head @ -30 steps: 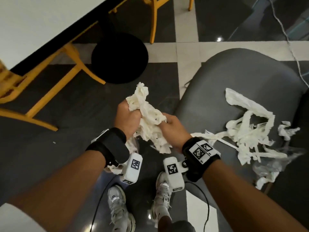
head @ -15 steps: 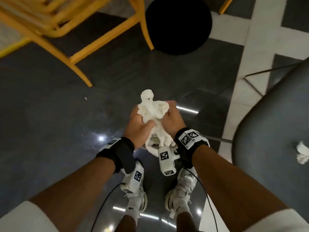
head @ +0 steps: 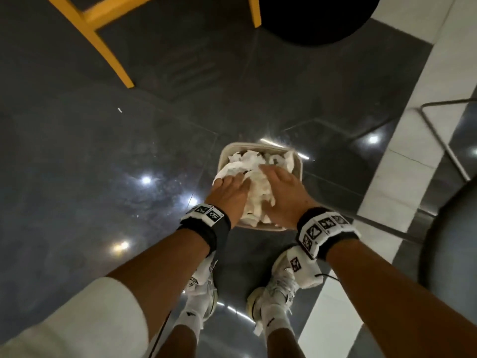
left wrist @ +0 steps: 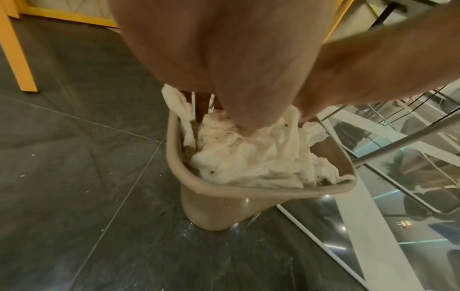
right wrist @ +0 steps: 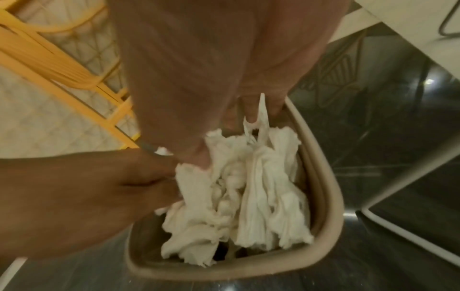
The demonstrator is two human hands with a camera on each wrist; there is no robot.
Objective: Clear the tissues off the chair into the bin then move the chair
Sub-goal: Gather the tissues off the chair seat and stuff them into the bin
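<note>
The left hand (head: 228, 193) and right hand (head: 282, 195) are pressing down side by side, fingers extended and flat, on the crumpled white paper tissues (head: 254, 177); neither is clamping anything. The tissues are heaping inside the small beige plastic bin (head: 299, 164) standing on the dark glossy floor (head: 103, 164) just beyond the person's white shoes (head: 276, 288), with some paper riding above the rim. The grey moulded chair (head: 451, 254) is showing only its edge at the right; whether tissues are lying on its seat cannot be told. Judgement: this load is being binned; moving the chair is not yet begun. Yellow chair legs (head: 108, 47) are standing at the far left.
</note>
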